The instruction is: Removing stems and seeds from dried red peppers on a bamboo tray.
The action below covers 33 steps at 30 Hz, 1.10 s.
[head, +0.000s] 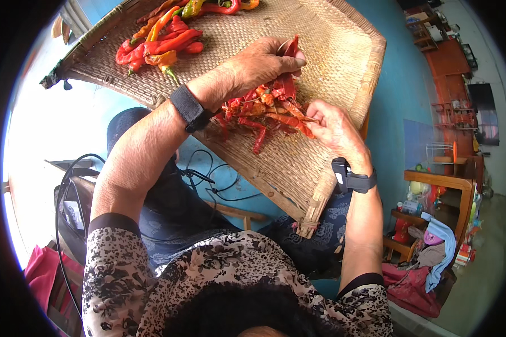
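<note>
My left hand (pixel 263 63) is closed on a red chili pepper (pixel 292 46) between thumb and fingers, above a woven tray (pixel 320 25). Below it lies a heap of dried red and orange chili peppers (pixel 259 111). At the heap's right side, the fingertips of my right hand (pixel 333 126) pinch the thin end of an orange-red dried chili pepper (pixel 297 123). Fresher red, orange and green peppers (pixel 168 46) lie at the tray's upper left. Both wrists wear black straps. Small pale seeds are scattered on the weave.
The tray's wooden edge (pixel 244 172) reaches over my lap. Black cables (pixel 211 177) lie on the blue floor beneath it. A black bag (pixel 74 210) is at the left. Wooden furniture (pixel 442 177) with cloths and bottles stands at the right.
</note>
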Available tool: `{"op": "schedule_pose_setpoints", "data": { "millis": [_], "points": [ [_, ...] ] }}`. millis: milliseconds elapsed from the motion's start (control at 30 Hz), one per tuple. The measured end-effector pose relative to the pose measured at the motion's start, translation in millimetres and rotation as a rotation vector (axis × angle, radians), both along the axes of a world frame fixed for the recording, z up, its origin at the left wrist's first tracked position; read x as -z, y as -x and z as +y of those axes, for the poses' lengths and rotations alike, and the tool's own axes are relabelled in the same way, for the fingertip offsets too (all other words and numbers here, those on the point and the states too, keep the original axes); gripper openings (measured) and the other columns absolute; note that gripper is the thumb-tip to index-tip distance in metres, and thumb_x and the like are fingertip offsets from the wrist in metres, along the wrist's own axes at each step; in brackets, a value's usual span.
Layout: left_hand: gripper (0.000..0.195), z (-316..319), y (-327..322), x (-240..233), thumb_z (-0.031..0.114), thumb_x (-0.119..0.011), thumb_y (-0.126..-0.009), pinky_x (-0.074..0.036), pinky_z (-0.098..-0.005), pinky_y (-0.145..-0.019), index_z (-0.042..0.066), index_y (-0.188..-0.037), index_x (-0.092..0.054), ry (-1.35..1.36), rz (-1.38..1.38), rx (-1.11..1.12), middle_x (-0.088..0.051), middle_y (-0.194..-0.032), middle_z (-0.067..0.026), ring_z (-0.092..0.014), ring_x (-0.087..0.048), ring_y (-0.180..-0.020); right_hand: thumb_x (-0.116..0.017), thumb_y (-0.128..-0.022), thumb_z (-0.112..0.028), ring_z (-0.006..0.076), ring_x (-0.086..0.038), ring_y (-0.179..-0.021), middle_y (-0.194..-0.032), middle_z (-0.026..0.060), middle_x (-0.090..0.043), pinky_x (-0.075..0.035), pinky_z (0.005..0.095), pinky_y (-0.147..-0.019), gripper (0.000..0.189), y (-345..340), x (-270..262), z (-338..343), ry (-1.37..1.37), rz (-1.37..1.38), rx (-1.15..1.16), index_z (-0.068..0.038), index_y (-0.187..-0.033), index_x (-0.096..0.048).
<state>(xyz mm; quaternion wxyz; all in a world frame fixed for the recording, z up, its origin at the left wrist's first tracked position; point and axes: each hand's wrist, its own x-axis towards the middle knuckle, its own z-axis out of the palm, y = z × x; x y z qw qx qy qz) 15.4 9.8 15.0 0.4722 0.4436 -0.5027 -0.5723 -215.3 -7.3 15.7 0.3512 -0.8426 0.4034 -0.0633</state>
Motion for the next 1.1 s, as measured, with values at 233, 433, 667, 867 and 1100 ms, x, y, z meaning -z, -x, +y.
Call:
{"op": "schedule_pose_setpoints", "data": {
  "millis": [233, 433, 667, 867, 1100],
  "points": [
    [0.026, -3, 6, 7, 0.029, -0.059, -0.094, -0.048, -0.0202, -0.068, 0.006, -0.104, -0.062, -0.007, -0.076, 0.03, -0.063, -0.084, 0.0004, -0.005, -0.058, -0.074, -0.061, -0.085, 0.0, 0.0111, -0.06, -0.07, -0.074, 0.0045, -0.062, -0.048, 0.0256, -0.066, 0.01, 33, -10, -5, 0.125, -0.185, 0.185, 0.0, -0.095, -0.06],
    [0.025, -9, 10, 12, 0.028, -0.058, -0.095, -0.048, -0.0197, -0.07, 0.004, -0.105, -0.061, -0.021, -0.148, 0.082, -0.062, -0.084, 0.0018, -0.003, -0.057, -0.076, -0.061, -0.087, -0.002, 0.0096, -0.06, -0.075, -0.085, 0.0048, -0.066, -0.049, 0.0238, -0.068, 0.011, 64, -19, -14, 0.359, -0.41, 0.399, -0.002, -0.098, -0.062],
    [0.026, -13, 10, 16, 0.027, -0.058, -0.095, -0.049, -0.0206, -0.073, 0.004, -0.107, -0.059, -0.082, -0.051, 0.095, -0.063, -0.089, 0.0, -0.004, -0.058, -0.079, -0.06, -0.089, -0.008, 0.0102, -0.063, -0.073, -0.084, 0.0047, -0.068, -0.049, 0.0246, -0.061, 0.014, 136, -24, -46, 0.777, -0.239, 0.766, -0.004, -0.101, -0.064],
    [0.026, -9, 10, 10, 0.027, -0.058, -0.095, -0.05, -0.021, -0.075, 0.004, -0.107, -0.06, -0.033, -0.103, 0.099, -0.063, -0.09, -0.0006, -0.004, -0.058, -0.08, -0.067, -0.083, -0.012, 0.0315, -0.062, -0.09, -0.099, 0.0165, -0.064, -0.049, 0.0392, -0.081, 0.023, 127, -15, -43, 0.994, 0.29, 0.553, -0.006, -0.105, -0.063],
    [0.03, -7, 5, 6, 0.031, -0.059, -0.094, -0.049, -0.022, -0.075, 0.004, -0.106, -0.06, -0.041, -0.109, 0.061, -0.064, -0.089, -0.0006, -0.005, -0.059, -0.079, -0.066, -0.081, -0.007, 0.0314, -0.061, -0.08, -0.086, 0.0165, -0.063, -0.049, 0.0394, -0.068, 0.022, 22, -2, -18, 0.447, -0.048, -0.007, 0.0, -0.101, -0.061]
  ]
}}
